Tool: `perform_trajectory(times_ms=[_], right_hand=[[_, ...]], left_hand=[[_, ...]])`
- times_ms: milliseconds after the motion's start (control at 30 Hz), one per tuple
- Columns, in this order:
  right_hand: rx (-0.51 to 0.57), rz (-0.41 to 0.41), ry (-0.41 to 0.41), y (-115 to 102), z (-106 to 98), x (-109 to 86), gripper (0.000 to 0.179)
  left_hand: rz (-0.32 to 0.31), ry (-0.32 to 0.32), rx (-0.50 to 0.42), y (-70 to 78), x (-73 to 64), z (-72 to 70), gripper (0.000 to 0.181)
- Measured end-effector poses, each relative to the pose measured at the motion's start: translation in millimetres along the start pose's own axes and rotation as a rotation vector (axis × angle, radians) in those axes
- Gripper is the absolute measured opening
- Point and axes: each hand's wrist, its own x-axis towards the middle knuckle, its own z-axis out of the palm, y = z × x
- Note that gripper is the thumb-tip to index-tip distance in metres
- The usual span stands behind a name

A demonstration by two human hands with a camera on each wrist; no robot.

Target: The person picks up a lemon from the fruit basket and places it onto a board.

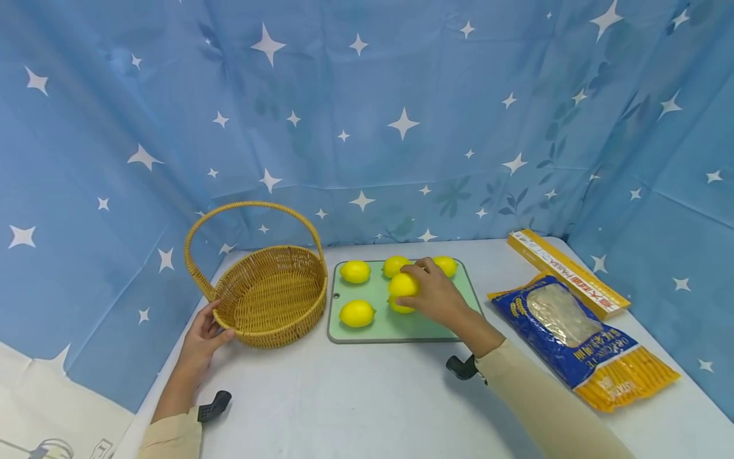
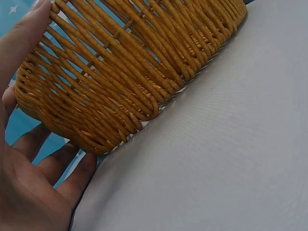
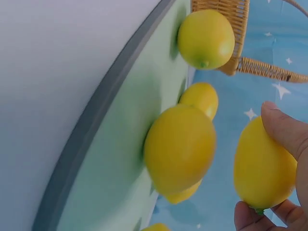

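Observation:
A yellow lemon (image 1: 404, 285) is pinched between the thumb and fingers of my right hand (image 1: 437, 298), held above the green cutting board (image 1: 381, 333). In the right wrist view, blue curtain shows between this held lemon (image 3: 264, 166) and another lemon (image 3: 180, 148) resting on the board. Several more lemons lie there, among them one at the front left (image 1: 357, 313) and one at the back left (image 1: 355, 271). At left, my left hand (image 1: 202, 336) grips the near side of a round wicker basket (image 1: 278, 299), thumb at its rim and fingers against the woven wall (image 2: 110, 77).
Right of the board lie a blue and orange pasta bag (image 1: 579, 341) and a long yellow pasta box (image 1: 568, 273). The basket's tall arched handle (image 1: 252, 204) rises beside the board. A blue starred curtain (image 1: 367, 159) hangs behind the white table (image 1: 338, 401).

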Motion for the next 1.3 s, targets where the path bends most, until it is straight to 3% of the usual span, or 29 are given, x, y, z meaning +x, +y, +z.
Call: perform_trajectory(times_ms=[433,700,1300], right_hand=[[-0.016,0.026,0.041,30.9,-7.4,-15.2,0.064],[-0.024,0.083,0.019,45.4,-12.3,-24.8,0.069],[-0.046,0.107,-0.01,78.2,-10.4,-44.3,0.067]], left_hand=[[-0.011,0.01,0.014,1.2,0.6,-0.8,0.083],[0.014,0.003,-0.005,1.8,0.5,-0.6,0.082],[0.027,-0.003,-0.01,-2.4,-1.2,0.6,0.082]])
